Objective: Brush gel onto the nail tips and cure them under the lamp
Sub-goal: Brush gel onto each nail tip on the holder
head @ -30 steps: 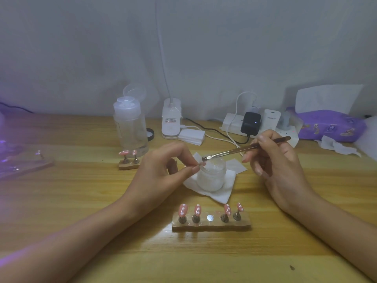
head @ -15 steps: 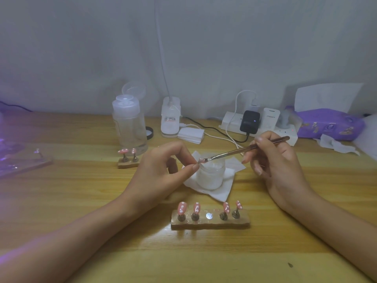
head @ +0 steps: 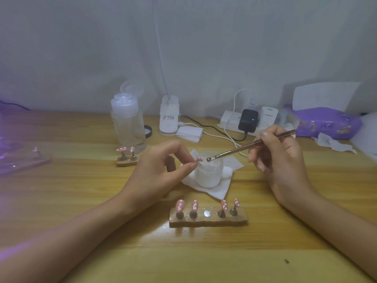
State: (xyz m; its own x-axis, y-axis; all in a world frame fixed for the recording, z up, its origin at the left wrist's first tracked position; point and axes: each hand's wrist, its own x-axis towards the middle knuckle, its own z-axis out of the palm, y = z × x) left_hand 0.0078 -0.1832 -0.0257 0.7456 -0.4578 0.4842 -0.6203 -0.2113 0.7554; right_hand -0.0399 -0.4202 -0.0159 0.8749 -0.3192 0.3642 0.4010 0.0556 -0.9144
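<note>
My left hand (head: 161, 170) pinches a small pink nail tip (head: 199, 159) between thumb and forefinger, just left of the open white gel jar (head: 209, 174). My right hand (head: 279, 158) grips a thin metal-handled brush (head: 244, 149); its bristle end hovers over the jar's mouth, a short gap from the held tip. In front of the jar a wooden stand (head: 208, 220) carries several pink dotted nail tips on pegs, with one middle peg bare. A smaller wooden stand (head: 126, 161) with two pink tips sits at the left.
The jar stands on a white tissue (head: 220, 190). Behind are a clear pump bottle (head: 128, 125), a white lamp base (head: 169, 117) with pads beside it, a power strip with chargers (head: 247, 119) and a purple tissue pack (head: 328, 121). A clear case (head: 22, 160) glows purple at the far left.
The brush tip has drawn back to the right, away from the held nail tip, and now sits over the jar's mouth. My left hand has stayed in place.
</note>
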